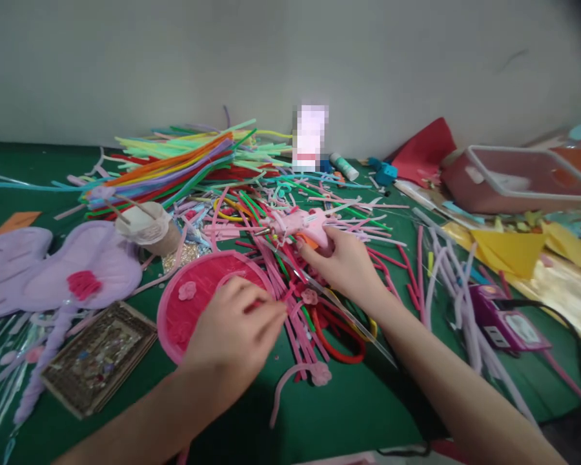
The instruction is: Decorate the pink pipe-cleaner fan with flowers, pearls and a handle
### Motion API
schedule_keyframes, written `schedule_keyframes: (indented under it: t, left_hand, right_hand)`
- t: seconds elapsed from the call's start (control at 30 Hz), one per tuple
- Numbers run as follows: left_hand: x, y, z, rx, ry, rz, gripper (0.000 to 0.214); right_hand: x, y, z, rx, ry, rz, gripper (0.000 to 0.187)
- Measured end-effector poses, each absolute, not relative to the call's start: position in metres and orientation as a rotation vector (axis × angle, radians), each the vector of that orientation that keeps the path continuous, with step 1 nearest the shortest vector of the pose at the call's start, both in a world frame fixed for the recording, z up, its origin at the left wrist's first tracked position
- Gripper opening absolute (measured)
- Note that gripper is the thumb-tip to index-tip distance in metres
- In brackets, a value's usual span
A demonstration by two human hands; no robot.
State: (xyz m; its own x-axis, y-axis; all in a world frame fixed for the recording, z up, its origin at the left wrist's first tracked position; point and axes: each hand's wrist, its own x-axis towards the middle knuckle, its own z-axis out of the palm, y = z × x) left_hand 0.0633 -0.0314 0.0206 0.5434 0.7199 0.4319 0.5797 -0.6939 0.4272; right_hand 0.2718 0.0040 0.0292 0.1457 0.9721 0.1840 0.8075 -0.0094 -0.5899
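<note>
My right hand is wrapped round a pink hot glue gun, whose nozzle points left over the pile of pipe cleaners. Close to it, my left hand has its thumb and fingers pinched together; a small reddish bit shows at the tips, too small to make out. Under and behind the left hand lies a red panel with a pink fuzzy rim, bearing a small pink flower. Another pink flower on a bent stem rests on the green table nearer me.
Bundled coloured pipe cleaners lie at the back left. A lilac wand, a framed panel and a paper-topped cup stand left. Rightward are a purple device with a black cable, yellow sheets and a plastic bin.
</note>
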Motion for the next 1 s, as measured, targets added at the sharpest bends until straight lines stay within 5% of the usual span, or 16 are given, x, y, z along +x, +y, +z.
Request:
schedule_keyframes:
  t: [0.13, 0.27, 1.0]
  left_hand:
    - [0.036, -0.006, 0.037, 1.49, 1.355, 0.872, 0.022]
    - [0.027, 0.01, 0.036, 1.057, 1.266, 0.929, 0.026]
    - [0.029, 0.005, 0.031, 1.073, 1.303, 0.933, 0.026]
  right_hand:
    - [0.275, -0.004, 0.037, -1.757, -1.632, 0.247, 0.032]
    - [0.269, -0.015, 0.039, -1.654, -1.726, 0.087, 0.034]
    - [0.265, -0.023, 0.022, -1.622, -1.949, -0.144, 0.011]
